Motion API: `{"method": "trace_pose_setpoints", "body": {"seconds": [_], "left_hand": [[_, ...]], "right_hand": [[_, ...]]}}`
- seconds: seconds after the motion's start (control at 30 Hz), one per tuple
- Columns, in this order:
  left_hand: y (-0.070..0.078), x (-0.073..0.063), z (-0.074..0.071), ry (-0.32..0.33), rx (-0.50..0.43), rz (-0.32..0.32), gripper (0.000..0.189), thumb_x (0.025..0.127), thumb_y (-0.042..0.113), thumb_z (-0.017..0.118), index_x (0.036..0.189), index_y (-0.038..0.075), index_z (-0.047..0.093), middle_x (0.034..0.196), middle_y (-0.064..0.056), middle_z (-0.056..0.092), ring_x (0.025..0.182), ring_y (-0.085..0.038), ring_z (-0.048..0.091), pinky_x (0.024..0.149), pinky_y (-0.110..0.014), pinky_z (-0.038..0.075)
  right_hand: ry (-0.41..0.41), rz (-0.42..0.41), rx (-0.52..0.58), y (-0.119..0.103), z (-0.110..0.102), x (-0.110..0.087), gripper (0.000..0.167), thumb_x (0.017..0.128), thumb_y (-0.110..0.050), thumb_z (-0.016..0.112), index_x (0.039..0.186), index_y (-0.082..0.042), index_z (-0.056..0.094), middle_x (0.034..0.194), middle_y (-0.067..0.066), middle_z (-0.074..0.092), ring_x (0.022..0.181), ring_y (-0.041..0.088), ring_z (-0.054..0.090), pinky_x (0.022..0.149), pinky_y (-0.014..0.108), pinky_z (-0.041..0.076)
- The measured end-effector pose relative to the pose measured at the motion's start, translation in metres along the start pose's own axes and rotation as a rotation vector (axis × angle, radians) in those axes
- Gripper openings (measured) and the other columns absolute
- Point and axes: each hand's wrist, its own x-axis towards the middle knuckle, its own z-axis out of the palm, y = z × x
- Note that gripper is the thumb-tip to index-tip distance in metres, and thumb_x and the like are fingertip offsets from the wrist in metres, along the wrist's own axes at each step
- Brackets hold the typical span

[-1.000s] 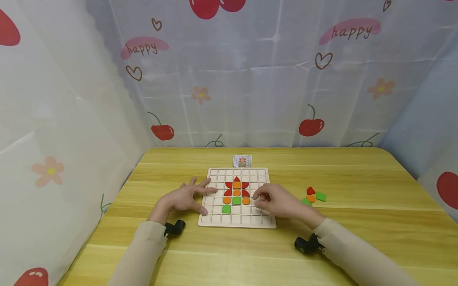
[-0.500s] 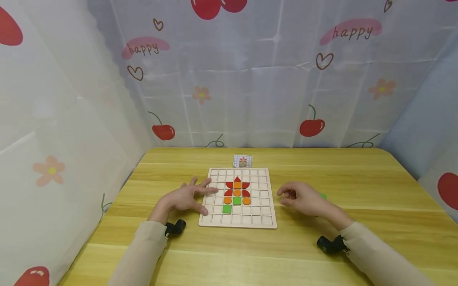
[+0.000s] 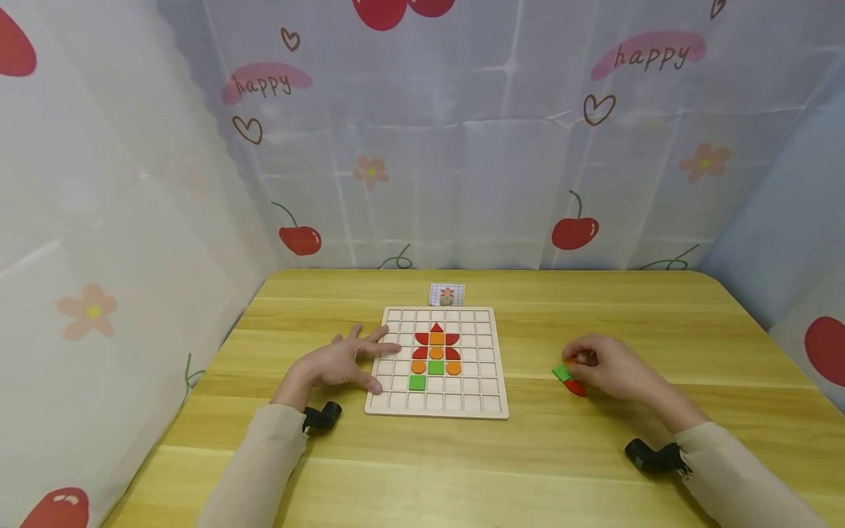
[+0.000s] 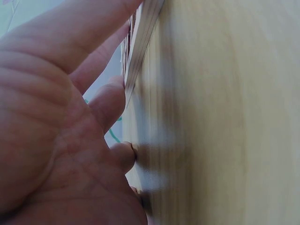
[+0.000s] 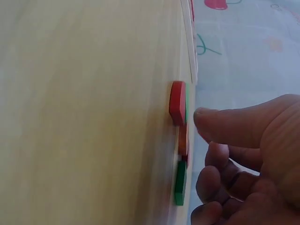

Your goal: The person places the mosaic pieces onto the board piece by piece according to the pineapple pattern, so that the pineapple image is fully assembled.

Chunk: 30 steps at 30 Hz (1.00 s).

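A pale wooden grid board (image 3: 475,403) lies on the table, with red, orange and green tiles forming a figure in its cells. My left hand (image 3: 339,363) rests at the board's left edge, fingers spread, thumb and index finger over the rim. In the left wrist view, the fingers touch the board's side (image 4: 140,42). To the right, my right hand (image 3: 610,367) hovers over a small group of loose tiles, including a green square (image 3: 562,372) and a red tile (image 3: 577,388). In the right wrist view, its thumb (image 5: 234,126) and loosely bent fingers hold nothing visible.
A small printed card (image 3: 447,295) with a similar figure lies behind the board. Another green tile (image 5: 180,183) and an orange tile (image 5: 183,140) show in the right wrist view. A patterned curtain (image 3: 422,161) stands behind the wooden table (image 3: 422,469).
My right hand has moved right, away from the board, to the loose tiles. The left hand has stayed at the board's left edge, and the tiles on the board look unchanged.
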Motion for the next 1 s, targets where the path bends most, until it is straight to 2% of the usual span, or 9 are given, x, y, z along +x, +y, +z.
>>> {"method": "trace_pose_setpoints", "body": {"seconds": [0.17,0.33,0.63,0.87,1.0], "left_hand": [[0.0,0.001,0.001,-0.001,-0.005,-0.004,0.075,0.079,0.039,0.087,0.147,0.043,0.056,0.174,0.01,0.013,0.159,-0.04,-0.017,0.12,-0.073,-0.013],[0.0,0.001,0.002,-0.003,-0.002,0.003,0.075,0.079,0.039,0.087,0.147,0.043,0.055,0.174,0.01,0.013,0.159,-0.04,-0.017,0.12,-0.073,-0.013],[0.001,0.0,-0.001,-0.001,0.005,-0.012,0.075,0.079,0.04,0.086,0.147,0.045,0.054,0.174,0.013,0.012,0.16,-0.037,-0.017,0.121,-0.072,-0.013],[0.002,-0.001,-0.001,0.002,0.007,-0.02,0.075,0.079,0.039,0.087,0.147,0.045,0.055,0.174,0.011,0.013,0.16,-0.039,-0.016,0.12,-0.074,-0.012],[0.004,0.0,-0.001,-0.001,0.005,-0.022,0.075,0.079,0.039,0.087,0.146,0.045,0.056,0.174,0.011,0.013,0.16,-0.039,-0.017,0.119,-0.075,-0.012]], "right_hand": [[-0.013,0.023,-0.065,0.009,-0.002,-0.005,0.014,0.092,-0.011,0.076,0.105,-0.006,0.075,0.085,-0.002,0.057,0.078,0.011,0.046,0.067,0.024,0.04],[-0.036,0.041,-0.069,0.012,-0.004,-0.008,0.012,0.091,-0.01,0.077,0.103,-0.008,0.075,0.083,-0.002,0.054,0.076,0.012,0.044,0.066,0.025,0.037],[-0.007,0.027,-0.05,0.018,-0.007,-0.02,0.013,0.086,-0.012,0.082,0.095,-0.014,0.072,0.084,-0.005,0.059,0.075,0.005,0.048,0.066,0.023,0.043],[-0.026,0.027,-0.04,0.021,-0.006,-0.024,0.024,0.09,-0.014,0.079,0.114,-0.011,0.074,0.082,-0.005,0.057,0.07,0.003,0.046,0.061,0.023,0.039],[-0.046,0.027,-0.06,0.02,-0.008,-0.025,0.017,0.093,-0.016,0.077,0.109,-0.012,0.074,0.082,-0.005,0.054,0.071,0.003,0.043,0.061,0.023,0.035]]}}
